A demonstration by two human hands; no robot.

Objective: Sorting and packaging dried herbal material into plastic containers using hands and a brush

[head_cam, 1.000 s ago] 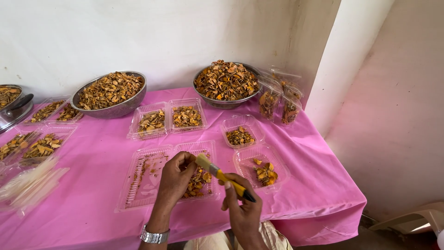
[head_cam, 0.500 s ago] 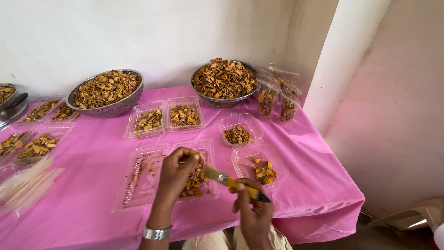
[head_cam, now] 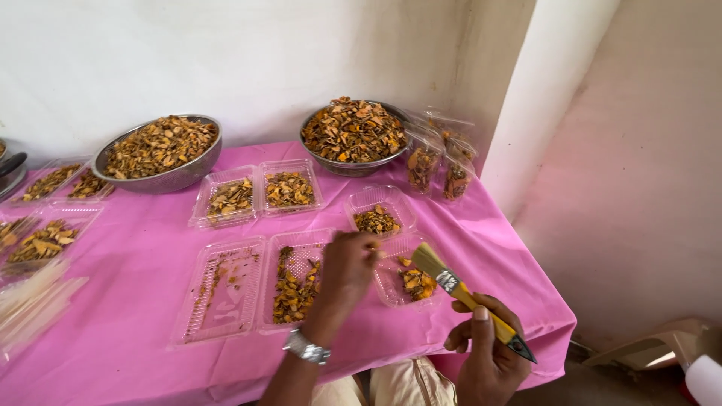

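Gripping a yellow-handled paintbrush (head_cam: pixel 466 293) at five o'clock, right hand (head_cam: pixel 489 353) fingers curled round its handle, left hand (head_cam: pixel 347 269) loosely closed, fingertips over the open clear tray (head_cam: pixel 297 282) of dried pieces at centre, pink tablecloth (head_cam: pixel 135 256) beneath, two steel bowls (head_cam: pixel 162 150) heaped at eleven and twelve.

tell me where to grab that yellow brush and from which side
Grip the yellow handle of the brush mid-length, from the right and below, as the right hand does. The bristles point up-left over the clear tray, so the handle is the free end.
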